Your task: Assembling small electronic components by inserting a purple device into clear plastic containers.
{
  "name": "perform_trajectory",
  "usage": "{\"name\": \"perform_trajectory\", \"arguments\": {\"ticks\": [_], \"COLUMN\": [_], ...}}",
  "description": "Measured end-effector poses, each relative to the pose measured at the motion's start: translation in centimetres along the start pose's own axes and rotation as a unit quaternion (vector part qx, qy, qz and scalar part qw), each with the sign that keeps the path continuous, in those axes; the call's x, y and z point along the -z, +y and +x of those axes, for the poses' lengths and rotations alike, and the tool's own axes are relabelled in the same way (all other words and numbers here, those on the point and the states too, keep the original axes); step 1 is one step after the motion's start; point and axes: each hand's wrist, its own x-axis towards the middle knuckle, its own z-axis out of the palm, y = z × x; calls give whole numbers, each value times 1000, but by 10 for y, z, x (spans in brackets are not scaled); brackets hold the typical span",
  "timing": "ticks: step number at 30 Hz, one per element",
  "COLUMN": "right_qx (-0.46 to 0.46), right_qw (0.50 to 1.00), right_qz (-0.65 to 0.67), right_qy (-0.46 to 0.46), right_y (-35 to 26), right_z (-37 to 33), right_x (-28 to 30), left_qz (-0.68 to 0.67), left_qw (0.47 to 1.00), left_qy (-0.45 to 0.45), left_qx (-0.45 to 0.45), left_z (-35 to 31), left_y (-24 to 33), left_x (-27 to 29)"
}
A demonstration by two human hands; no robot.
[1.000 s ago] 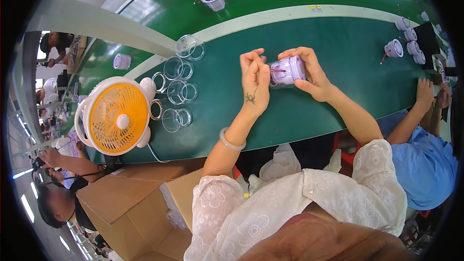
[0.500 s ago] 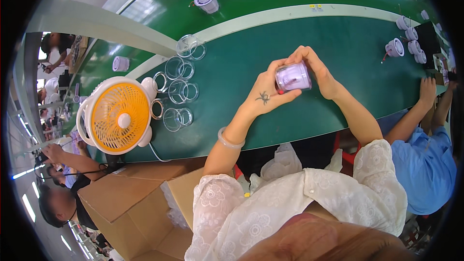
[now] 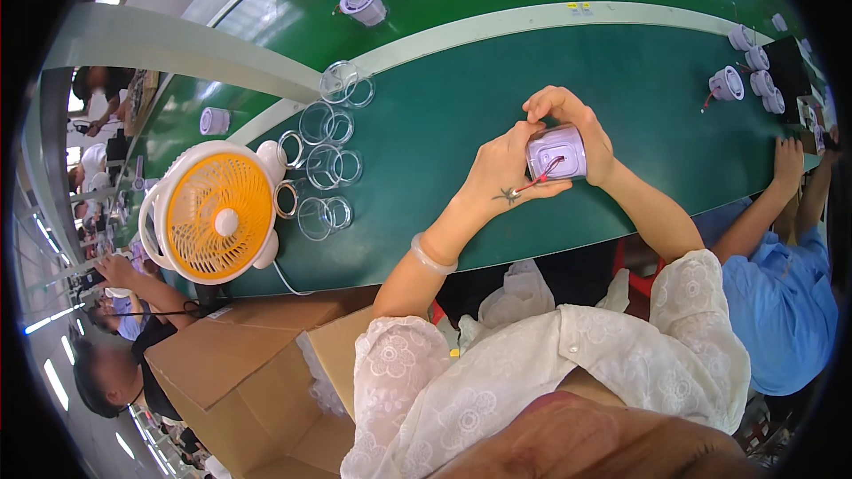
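Note:
Between both hands, above the green bench, is a light purple round unit [image 3: 552, 160] inside a clear cup; a red wire with a small plug trails from its face toward my left wrist. My left hand [image 3: 499, 168] grips its left side, thumb along the lower edge. Curled round the top and right side, my right hand [image 3: 581, 129] holds it too. Several clear cups [image 3: 321, 219] lie in a cluster to the left on the bench. More purple units [image 3: 726, 84] stand at the far right, one with a red wire.
A white and orange fan [image 3: 222, 217] stands at the left edge of the bench. Below it is an open cardboard box [image 3: 231, 364] with clear plastic pieces inside. Another purple unit [image 3: 363, 3] sits beyond the white rail [image 3: 497, 21]. At right, a co-worker in a blue shirt [image 3: 781, 310] reaches over the bench.
The unit has turned in my hands and moved slightly right and down, bringing its face and red wire into view. My left hand has shifted right with it.

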Motion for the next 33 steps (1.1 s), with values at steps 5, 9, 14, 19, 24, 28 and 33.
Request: {"name": "perform_trajectory", "arguments": {"ticks": [5,9,14,19,24,28,33], "right_qx": [68,126,235,181,-68,-195,-267], "right_qw": [993,983,924,907,991,933,796], "right_qz": [-81,-128,-289,-380,67,282,539], "right_qy": [-48,-32,-85,-20,90,112,62], "right_y": [2,2,-20,-18,-15,-12,-7], "right_z": [-4,4,11,10,5,8,9], "right_x": [-1,0,17,13,13,13,24], "left_qz": [-124,-165,-247,-445,-388,-384,-365], "left_qw": [988,979,962,880,906,901,909], "left_qy": [-76,-71,36,49,102,117,107], "left_qx": [53,94,107,160,134,163,167], "left_z": [4,2,2,0,2,2,2], "left_y": [5,1,-7,-10,-22,-20,-19], "left_x": [9,7,8,12,16,20,17]}}
